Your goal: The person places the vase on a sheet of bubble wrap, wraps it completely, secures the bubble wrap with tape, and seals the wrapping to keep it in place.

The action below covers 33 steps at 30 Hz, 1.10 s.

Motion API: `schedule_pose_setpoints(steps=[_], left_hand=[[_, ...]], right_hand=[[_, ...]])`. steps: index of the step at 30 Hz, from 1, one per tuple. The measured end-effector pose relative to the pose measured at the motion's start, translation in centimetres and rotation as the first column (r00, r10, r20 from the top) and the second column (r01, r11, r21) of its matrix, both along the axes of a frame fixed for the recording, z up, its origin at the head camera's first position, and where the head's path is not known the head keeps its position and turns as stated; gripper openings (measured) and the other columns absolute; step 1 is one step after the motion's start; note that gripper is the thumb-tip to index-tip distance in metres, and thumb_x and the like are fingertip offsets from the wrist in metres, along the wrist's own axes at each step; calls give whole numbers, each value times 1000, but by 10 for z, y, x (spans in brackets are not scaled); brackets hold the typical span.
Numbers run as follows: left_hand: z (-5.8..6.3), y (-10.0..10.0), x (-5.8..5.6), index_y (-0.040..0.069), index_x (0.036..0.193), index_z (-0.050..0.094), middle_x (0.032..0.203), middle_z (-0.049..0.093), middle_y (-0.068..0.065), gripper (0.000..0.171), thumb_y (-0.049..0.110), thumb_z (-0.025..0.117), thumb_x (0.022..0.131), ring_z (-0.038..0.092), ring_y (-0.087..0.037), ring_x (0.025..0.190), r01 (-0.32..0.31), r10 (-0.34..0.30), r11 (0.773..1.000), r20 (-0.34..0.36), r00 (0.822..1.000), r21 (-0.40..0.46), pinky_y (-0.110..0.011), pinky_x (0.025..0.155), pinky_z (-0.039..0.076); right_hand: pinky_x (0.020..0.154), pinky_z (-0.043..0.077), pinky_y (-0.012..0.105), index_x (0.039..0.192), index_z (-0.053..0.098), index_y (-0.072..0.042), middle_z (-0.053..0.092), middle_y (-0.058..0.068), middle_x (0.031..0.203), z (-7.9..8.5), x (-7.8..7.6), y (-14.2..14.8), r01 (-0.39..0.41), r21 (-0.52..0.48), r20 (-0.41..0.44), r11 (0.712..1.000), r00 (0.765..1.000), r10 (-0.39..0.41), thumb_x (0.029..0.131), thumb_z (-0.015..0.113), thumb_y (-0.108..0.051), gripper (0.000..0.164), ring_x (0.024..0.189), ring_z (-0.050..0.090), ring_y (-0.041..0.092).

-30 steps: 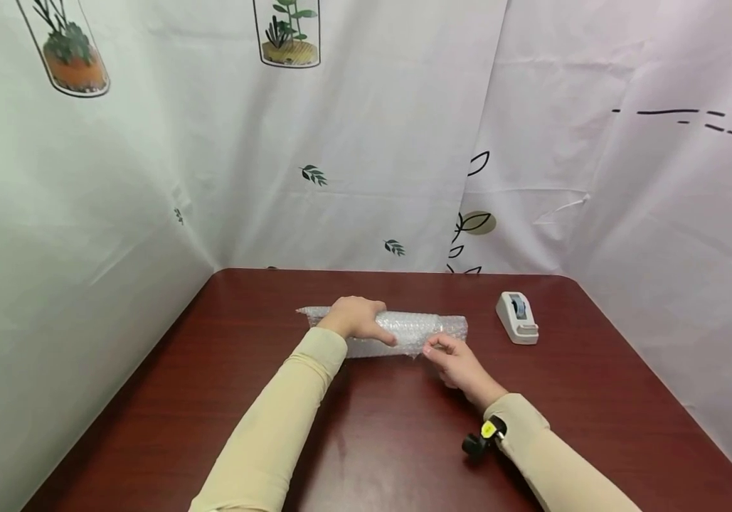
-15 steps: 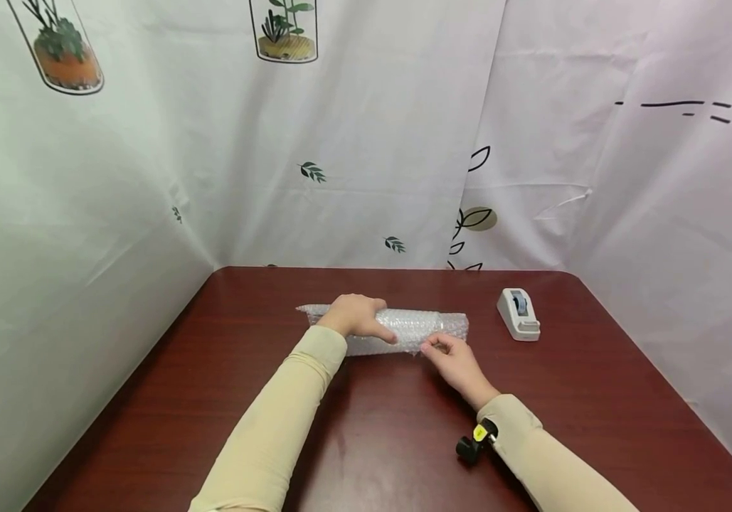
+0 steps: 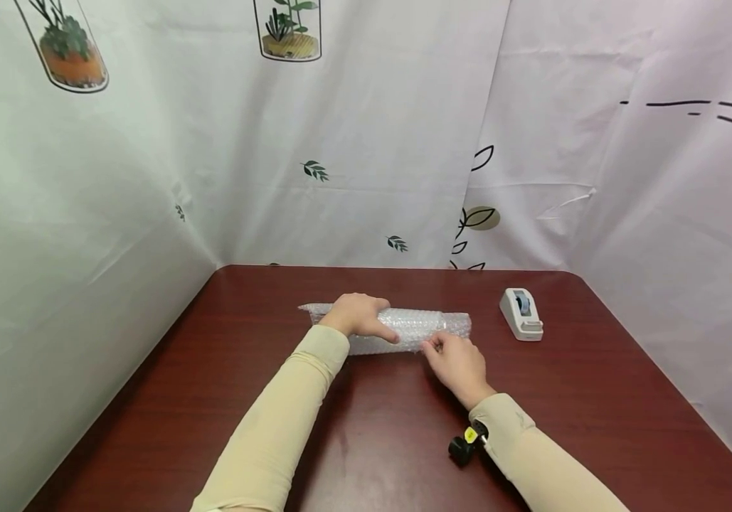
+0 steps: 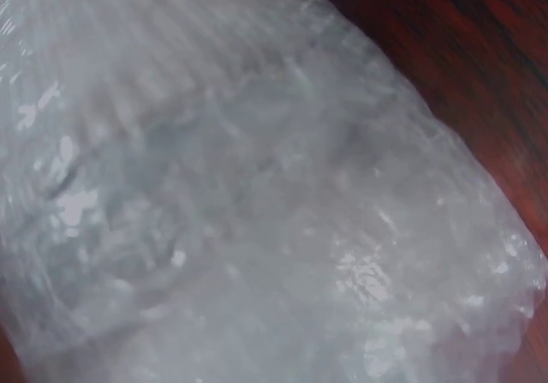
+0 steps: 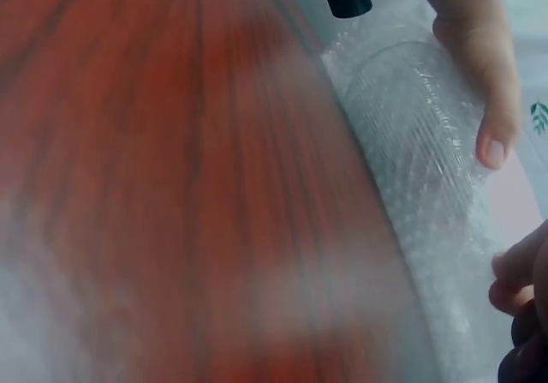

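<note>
A roll of bubble wrap (image 3: 415,323) lies crosswise on the dark red table, and its clear bubbled layers fill the left wrist view. My left hand (image 3: 356,316) lies over the roll's left part, holding it with the thumb on the near side and the fingers reaching over the far side, partly hidden. At the roll's near edge, toward its right end, my right hand (image 3: 460,363) pinches with thumb and forefinger at the wrap. In the right wrist view these fingertips (image 5: 512,272) are right at the sheet; what exactly lies between them I cannot tell.
To the right of the roll stands a white tape dispenser (image 3: 522,314) with a roll of tape in it. A black camera mount (image 3: 462,449) sticks out from the right sleeve. White printed cloth (image 3: 353,142) hangs behind the table and along both sides.
My right hand has rolled over so more of its back shows, with the wrist and camera mount shifting left. Its fingertips remain at the wrap's near edge. The left hand stays put.
</note>
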<state>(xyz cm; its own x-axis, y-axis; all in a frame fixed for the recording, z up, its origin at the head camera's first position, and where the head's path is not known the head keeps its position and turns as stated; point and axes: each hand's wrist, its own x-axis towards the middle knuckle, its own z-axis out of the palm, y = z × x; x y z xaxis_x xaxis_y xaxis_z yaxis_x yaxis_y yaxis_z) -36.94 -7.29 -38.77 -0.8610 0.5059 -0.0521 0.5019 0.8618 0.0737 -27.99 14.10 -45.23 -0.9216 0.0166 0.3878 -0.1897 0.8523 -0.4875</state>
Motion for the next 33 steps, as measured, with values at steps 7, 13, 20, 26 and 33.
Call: schedule_pose_setpoints(steps=[7,13,20,26,33], left_hand=[[0,2,-2,23,146,55,142,60,1,89,74,66,74,59,-23,127,-9,9,1000,0,1000,4,-46,103,46],[1,2,-1,22,148,53,144,59,0,90,74,65,75,57,-24,129,-13,13,1000,25,1000,10,-46,104,45],[4,2,0,21,147,54,141,60,-1,89,74,64,76,58,-24,127,-44,42,999,58,997,23,-45,102,46],[7,1,4,19,138,55,130,61,-7,85,71,72,73,61,-27,113,-34,25,991,66,997,130,-46,96,49],[12,-12,10,20,124,55,119,53,-7,62,66,66,84,56,-24,101,-43,7,950,117,993,310,-43,88,48]], right_hand=[[50,43,38,69,60,-22,57,-5,61,-3,-2,9,7,30,53,1000,999,-9,88,75,-36,28,58,56,17],[48,38,36,59,54,-21,51,-6,56,-8,-5,14,12,0,100,1000,995,-12,84,72,-31,32,55,50,17],[44,47,31,70,64,-6,59,2,53,-14,-5,9,-223,-401,132,889,946,297,93,68,-19,26,45,54,15],[59,57,31,113,69,-1,73,15,99,-12,4,-15,-342,-578,32,741,898,439,96,68,-12,20,81,70,21],[67,57,27,125,65,-3,71,14,113,-14,8,-27,-305,-585,12,751,923,385,95,66,-5,30,97,69,23]])
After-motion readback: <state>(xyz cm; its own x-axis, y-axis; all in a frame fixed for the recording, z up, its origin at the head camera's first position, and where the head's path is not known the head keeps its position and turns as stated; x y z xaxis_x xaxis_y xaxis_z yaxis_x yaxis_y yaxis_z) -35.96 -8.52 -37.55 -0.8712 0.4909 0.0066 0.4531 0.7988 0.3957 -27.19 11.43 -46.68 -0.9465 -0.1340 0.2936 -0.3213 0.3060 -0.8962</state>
